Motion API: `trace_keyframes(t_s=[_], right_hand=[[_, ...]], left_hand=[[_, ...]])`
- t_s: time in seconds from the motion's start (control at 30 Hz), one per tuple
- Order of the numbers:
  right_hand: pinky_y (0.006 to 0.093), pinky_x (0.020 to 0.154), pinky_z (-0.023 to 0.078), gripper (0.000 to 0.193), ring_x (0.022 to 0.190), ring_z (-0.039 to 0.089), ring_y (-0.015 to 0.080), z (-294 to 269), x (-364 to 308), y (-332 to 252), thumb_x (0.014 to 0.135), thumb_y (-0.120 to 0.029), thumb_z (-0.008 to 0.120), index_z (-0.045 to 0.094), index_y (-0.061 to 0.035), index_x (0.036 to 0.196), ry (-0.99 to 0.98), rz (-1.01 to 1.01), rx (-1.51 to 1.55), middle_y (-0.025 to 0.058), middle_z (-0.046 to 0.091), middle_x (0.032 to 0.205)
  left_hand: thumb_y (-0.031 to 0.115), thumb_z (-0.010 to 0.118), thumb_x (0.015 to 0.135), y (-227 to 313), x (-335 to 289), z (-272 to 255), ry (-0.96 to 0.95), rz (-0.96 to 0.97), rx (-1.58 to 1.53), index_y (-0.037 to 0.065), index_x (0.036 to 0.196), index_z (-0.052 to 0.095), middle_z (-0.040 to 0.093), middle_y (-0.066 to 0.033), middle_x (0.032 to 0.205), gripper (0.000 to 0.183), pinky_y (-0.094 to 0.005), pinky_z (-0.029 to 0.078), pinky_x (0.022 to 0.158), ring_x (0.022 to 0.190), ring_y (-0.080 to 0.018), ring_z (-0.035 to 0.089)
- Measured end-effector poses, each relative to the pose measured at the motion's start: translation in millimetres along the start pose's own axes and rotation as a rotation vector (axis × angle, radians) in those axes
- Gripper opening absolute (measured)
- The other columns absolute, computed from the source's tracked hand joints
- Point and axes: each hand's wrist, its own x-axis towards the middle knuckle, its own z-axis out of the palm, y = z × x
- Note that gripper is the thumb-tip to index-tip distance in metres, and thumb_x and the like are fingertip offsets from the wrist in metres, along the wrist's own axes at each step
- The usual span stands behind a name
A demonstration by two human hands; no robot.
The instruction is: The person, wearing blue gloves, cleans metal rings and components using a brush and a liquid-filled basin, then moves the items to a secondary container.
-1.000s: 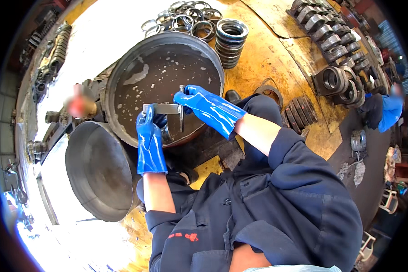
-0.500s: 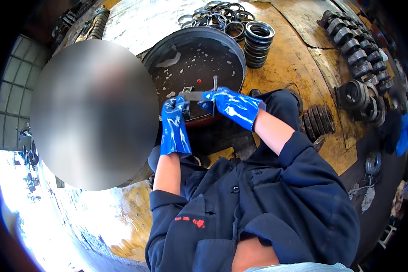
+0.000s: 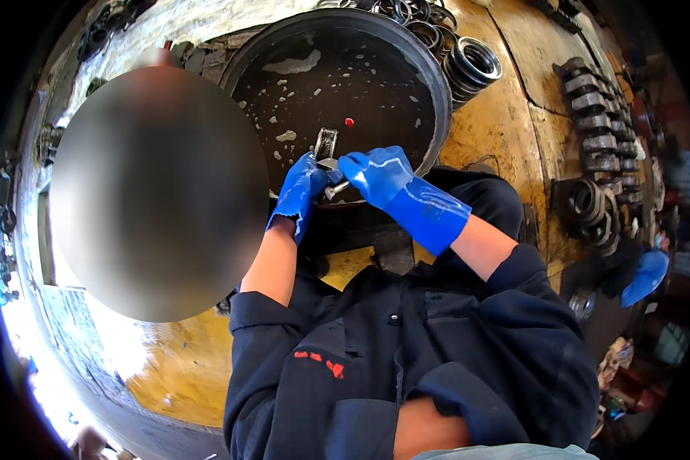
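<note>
My left hand [image 3: 302, 186], in a blue rubber glove, is closed on a small shiny metal piece [image 3: 326, 142] that looks like a ring or frame seen at a slant. My right hand [image 3: 379, 172], gloved the same way, grips a flat-bladed metal tool [image 3: 328, 163]; its blade reaches to the piece by my left fingers. A metal rod end [image 3: 336, 190] sticks out below the right fist; whether it belongs to the tool I cannot tell. Both hands are over the near rim of a large round basin [image 3: 437, 84] of dark liquid.
A red spot [image 3: 349, 123] and pale foam show on the liquid. Dark metal rings [image 3: 429, 31] lie behind the basin, beside a ring stack [image 3: 474, 65]. Crankshaft-like parts [image 3: 594, 123] lie at right, with round castings [image 3: 586, 201] nearer. A blurred disc covers the left.
The view has shifted, and the basin fills more of it. My right hand has tilted the tool, whose rod now slants down to the left. Both hands keep their grip.
</note>
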Motion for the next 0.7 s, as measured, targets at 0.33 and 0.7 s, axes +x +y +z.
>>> trace_keyframes(t_s=[0.33, 0.7], right_hand=[[0.0453, 0.06, 0.054, 0.029, 0.078, 0.075, 0.0248, 5, 18, -1, 0.088, -0.016, 0.069, 0.063, -0.0152, 0.116, -0.01, -0.106, -0.122, 0.0029, 0.068, 0.099], [0.0407, 0.05, 0.053, 0.027, 0.064, 0.07, 0.0246, 9, 26, 3, 0.083, -0.011, 0.069, 0.065, -0.0125, 0.11, 0.042, -0.236, -0.177, 0.0037, 0.068, 0.094]], left_hand=[[0.009, 0.081, 0.084, -21, 32, 32, 0.02, 0.048, -0.658, 0.005, 0.104, 0.073, 0.072, -0.0063, 0.087, 0.021, -0.0347, 0.053, 0.068, 0.079, -0.0151, 0.065], [0.009, 0.08, 0.088, -12, 19, 33, -0.003, 0.059, -0.836, 0.004, 0.099, 0.074, 0.073, -0.0054, 0.086, 0.014, -0.0368, 0.053, 0.066, 0.076, -0.0167, 0.066]])
